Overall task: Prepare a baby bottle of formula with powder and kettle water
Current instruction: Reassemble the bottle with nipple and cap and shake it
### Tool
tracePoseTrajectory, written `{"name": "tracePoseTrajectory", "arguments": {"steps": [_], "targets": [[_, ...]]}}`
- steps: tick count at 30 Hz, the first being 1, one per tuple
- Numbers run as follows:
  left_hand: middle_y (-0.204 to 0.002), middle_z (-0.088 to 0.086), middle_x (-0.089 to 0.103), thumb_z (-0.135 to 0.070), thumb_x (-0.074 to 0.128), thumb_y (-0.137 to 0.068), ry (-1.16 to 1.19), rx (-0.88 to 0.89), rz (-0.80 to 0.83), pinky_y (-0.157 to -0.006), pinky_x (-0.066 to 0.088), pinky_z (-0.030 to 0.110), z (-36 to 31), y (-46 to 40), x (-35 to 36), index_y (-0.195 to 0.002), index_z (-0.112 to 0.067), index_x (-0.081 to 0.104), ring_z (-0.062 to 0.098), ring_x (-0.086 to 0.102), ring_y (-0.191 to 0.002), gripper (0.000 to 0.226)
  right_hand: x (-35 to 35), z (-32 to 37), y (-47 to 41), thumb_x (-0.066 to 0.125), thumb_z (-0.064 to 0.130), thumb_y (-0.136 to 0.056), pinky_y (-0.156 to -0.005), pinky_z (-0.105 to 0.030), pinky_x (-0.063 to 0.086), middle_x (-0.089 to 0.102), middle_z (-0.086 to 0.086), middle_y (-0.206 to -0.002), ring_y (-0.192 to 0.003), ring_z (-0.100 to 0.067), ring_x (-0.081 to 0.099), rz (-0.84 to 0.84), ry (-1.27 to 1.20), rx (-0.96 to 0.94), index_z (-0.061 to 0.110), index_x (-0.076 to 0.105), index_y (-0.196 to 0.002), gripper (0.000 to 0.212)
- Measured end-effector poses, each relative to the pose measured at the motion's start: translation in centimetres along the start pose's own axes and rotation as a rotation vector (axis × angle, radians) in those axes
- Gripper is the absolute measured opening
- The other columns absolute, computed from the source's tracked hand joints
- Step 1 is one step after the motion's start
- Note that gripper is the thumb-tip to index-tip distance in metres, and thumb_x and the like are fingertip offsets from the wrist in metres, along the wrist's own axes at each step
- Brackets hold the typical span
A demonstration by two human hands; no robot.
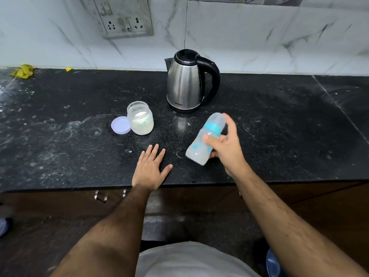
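Black speckled granite countertop [269, 120], dusty, runs below a marble-tiled wall. Above its near right part, the baby bottle [206, 137], capped with a teal collar, tilts with its cap leaning far-right, blurred and apparently holding little. The right hand [224, 145] grips it, fingers curled round the body. Left of it, the left hand [150, 168] lies flat, fingers spread. Farther off stand an open powder jar [140, 118], its lilac lid [121, 125] touching, and a steel kettle [189, 80].
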State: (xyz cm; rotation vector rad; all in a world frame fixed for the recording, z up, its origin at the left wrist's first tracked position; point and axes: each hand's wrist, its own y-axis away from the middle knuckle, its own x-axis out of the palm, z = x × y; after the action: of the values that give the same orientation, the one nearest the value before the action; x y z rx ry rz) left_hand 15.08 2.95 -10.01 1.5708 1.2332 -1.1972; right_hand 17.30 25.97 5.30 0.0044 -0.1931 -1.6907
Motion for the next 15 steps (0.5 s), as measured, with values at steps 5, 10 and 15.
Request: {"name": "tracePoseTrajectory", "arguments": {"steps": [5,10,15], "targets": [[-0.167,-0.001,0.008,-0.066,0.026,-0.097,-0.002,-0.001,0.004,-0.125,-0.001,0.039,-0.05,0.02,-0.03,-0.157,-0.026,0.021,0.017,-0.003,-0.154,0.073,-0.03,-0.47,-0.12,0.065,0.005,-0.092,-0.054,-0.033,0.057,0.071,-0.009,-0.099,-0.083,-0.02,0.073,-0.04,0.001,0.018,0.029,0.016,-0.153,0.082],[-0.167,0.0,0.009,-0.065,0.027,-0.097,0.003,0.005,-0.003,-0.125,0.0,0.039,-0.01,0.01,0.04,-0.157,-0.025,0.022,0.017,-0.002,-0.154,0.072,-0.18,-0.69,-0.29,0.066,0.008,-0.093,-0.055,-0.034,0.057,0.071,-0.007,-0.1,-0.087,-0.023,0.073,-0.12,-0.081,0.004,0.027,0.018,-0.153,0.079],[-0.166,0.001,0.011,-0.069,0.02,-0.093,0.009,0.007,-0.006,-0.126,0.002,0.04,0.04,-0.05,0.11,-0.156,-0.025,0.024,0.018,0.0,-0.154,0.077,0.48,-0.79,0.45,0.066,0.003,-0.091,-0.057,-0.037,0.059,0.072,-0.009,-0.096,-0.083,-0.021,0.073,0.034,0.024,0.03,0.03,0.019,-0.152,0.081]]}}
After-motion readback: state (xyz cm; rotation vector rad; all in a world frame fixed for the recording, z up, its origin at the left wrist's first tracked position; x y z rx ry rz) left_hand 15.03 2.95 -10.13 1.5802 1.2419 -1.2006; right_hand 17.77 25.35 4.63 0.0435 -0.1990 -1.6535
